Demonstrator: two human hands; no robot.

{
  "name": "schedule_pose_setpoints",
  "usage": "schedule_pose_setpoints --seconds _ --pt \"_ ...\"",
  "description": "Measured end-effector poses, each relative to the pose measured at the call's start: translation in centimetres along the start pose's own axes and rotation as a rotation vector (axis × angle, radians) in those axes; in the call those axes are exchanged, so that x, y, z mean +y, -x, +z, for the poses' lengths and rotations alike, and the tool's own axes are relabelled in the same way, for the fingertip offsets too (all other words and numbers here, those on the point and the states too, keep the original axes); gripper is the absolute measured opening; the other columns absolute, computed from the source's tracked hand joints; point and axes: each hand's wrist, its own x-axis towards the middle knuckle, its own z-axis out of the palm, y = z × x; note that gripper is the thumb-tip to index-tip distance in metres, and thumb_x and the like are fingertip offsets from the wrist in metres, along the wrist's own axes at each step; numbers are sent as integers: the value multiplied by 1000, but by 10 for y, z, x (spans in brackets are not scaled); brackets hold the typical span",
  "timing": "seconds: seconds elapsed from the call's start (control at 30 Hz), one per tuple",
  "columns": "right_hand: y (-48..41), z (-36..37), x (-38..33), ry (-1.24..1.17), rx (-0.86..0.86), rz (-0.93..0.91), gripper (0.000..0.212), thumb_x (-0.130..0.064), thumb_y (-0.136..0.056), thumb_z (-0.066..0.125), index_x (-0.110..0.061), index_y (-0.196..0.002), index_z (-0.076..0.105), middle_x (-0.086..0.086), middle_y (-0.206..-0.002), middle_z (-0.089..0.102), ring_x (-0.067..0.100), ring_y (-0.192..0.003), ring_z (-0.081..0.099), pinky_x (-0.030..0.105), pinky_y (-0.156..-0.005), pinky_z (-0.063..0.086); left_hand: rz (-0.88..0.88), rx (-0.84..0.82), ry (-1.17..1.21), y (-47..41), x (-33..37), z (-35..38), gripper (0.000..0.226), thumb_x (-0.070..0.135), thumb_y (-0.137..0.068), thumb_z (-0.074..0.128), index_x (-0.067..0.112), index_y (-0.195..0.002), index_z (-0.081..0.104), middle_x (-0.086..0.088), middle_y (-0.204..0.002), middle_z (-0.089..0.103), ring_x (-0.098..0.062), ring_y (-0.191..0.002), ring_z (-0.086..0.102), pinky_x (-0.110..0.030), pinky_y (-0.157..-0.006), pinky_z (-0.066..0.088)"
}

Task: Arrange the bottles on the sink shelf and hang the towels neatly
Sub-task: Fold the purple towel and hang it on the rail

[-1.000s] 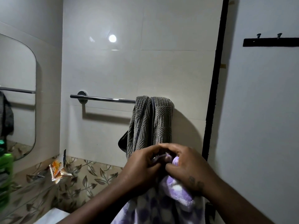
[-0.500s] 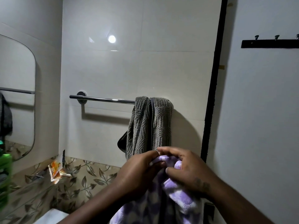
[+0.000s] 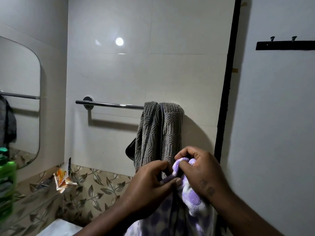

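Head view showed both hands, left hand (image 3: 150, 186) and right hand (image 3: 202, 174), pinching the purple towel (image 3: 190, 196) below the horizontal towel bar (image 3: 110, 104), whose bare stretch lay up-left, nearer the left.

Glossy white tiled wall (image 3: 170, 74), mirror (image 3: 18, 99) at left.

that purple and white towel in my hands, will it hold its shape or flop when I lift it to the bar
Likely floppy: the purple and white towel bunches and sags below the left hand and right hand. Its fluffy pile suggests it is light and not slippery. Draped on the towel bar, it should hang like the grey towel.
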Motion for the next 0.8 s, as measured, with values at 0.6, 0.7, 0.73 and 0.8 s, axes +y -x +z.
schedule_pose_setpoints --seconds 0.6,0.7,0.73,0.8 --pt "-7 -19 12 43 58 95 15 -15 -77 66 -28 -76 73 -12 -58 66 1 -54 57 19 -52 44 -358 -27 309 -5 -23 -8 43 60 -73 75 17 -74 76 -2 -64 69 -11 -61 54 -32 -60 39" --pt "-4 -14 15 44 -103 41 32 -18 -71 68 -38 -95 76 -26 -84 75 -12 -80 66 14 -78 54 -299 -22 254 -13 -19 -7 33 52 -74 77 19 -74 74 8 -58 56 -9 -57 43 -31 -56 33" --pt "-2 -11 14 0 -185 -2 44 -19 -68 67 -38 -107 75 -27 -98 75 -14 -94 66 17 -90 54 -272 -28 223 -15 -17 -5 30 50 -74 77 21 -73 72 8 -56 52 -8 -56 41 -31 -54 31" --pt "1 -4 10 -106 -341 -46 60 -20 -64 63 -34 -123 70 -21 -114 74 -8 -107 67 26 -100 54 -230 -63 188 -18 -13 -3 25 51 -74 78 26 -76 74 7 -59 62 -7 -58 49 -35 -54 41"
